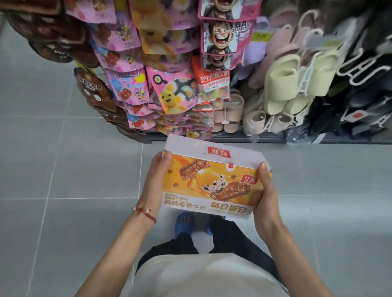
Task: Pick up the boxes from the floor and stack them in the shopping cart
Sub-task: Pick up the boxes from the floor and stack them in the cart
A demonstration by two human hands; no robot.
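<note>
Box: one box (pixel 213 182) is off the floor (pixel 48 160), held at waist height.
Grip: left hand (pixel 156 180) and right hand (pixel 265 196) clamp its short ends.
Left: cart not in view; stacking not yet done.

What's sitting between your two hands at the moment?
Only the orange snack box, which the left hand and the right hand grip at its short ends, as the head view shows.
</note>
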